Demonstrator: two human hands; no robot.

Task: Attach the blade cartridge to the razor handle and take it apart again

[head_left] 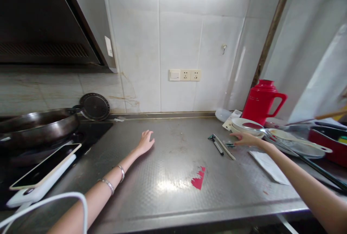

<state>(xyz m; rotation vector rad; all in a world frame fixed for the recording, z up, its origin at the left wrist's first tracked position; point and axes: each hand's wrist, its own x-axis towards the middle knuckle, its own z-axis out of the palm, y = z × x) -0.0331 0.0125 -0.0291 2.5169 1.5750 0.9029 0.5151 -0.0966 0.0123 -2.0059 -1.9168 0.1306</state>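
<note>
steel-grey and faintly dimpled, the counter [141, 194] is gleaming; i'm judging this a reach, the next move calling for a light pinch, as my right hand [245, 139] is hovering just right of small dark-green pieces [230, 144], its grip unreadable. left of these, a slim razor-like tool [218, 147] and pale strip [224, 147] are lying, while my left hand [146, 142] is holding nothing, loosely spread.

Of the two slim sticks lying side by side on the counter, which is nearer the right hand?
The pale stick, on the side toward the right hand. The dark stick lies left of it, farther from that hand.
</note>
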